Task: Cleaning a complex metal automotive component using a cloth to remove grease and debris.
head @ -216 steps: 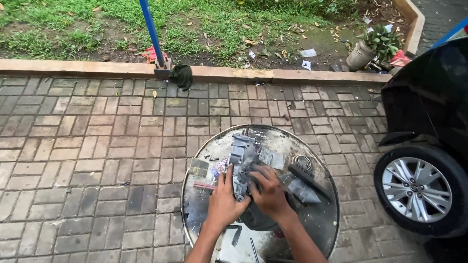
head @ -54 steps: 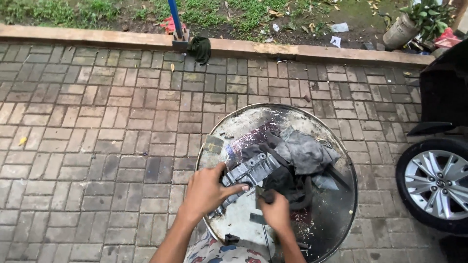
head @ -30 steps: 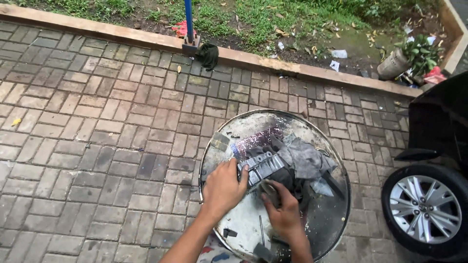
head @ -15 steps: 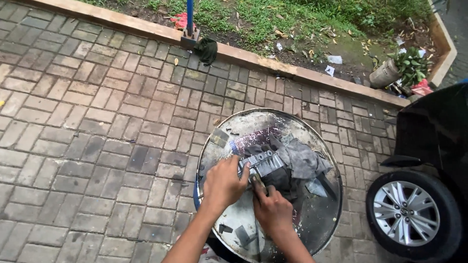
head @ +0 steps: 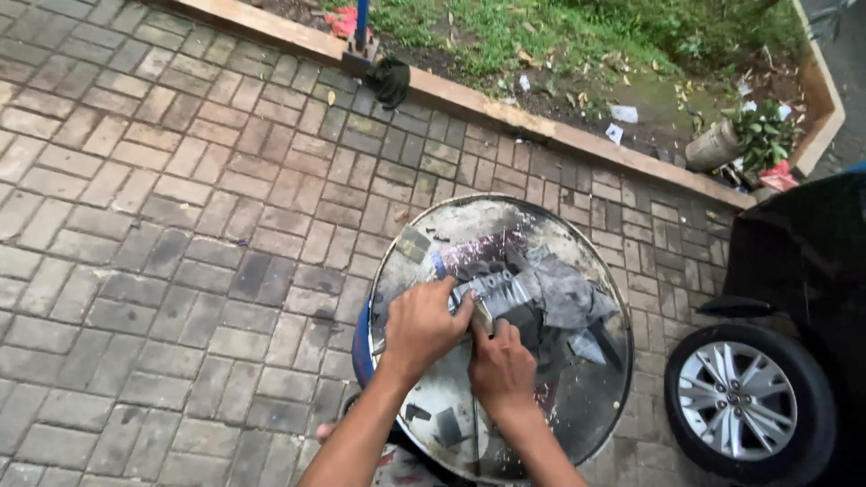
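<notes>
Both hands closer together now, left hand [head: 422, 326] and right hand [head: 502, 365] closed on metal part [head: 492, 290].

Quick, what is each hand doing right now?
Left hand: closed on the ribbed grey metal part atop the round metal drum lid.
Right hand: curled against that part; grip cannot be told.

Both forearms were bare, with no sleeves, gloves, watch or rings showing. The left hand [head: 422, 326] and right hand [head: 502, 370] were uncovered. Below, a strip of pale, patterned clothing [head: 397, 469] showed.
</notes>
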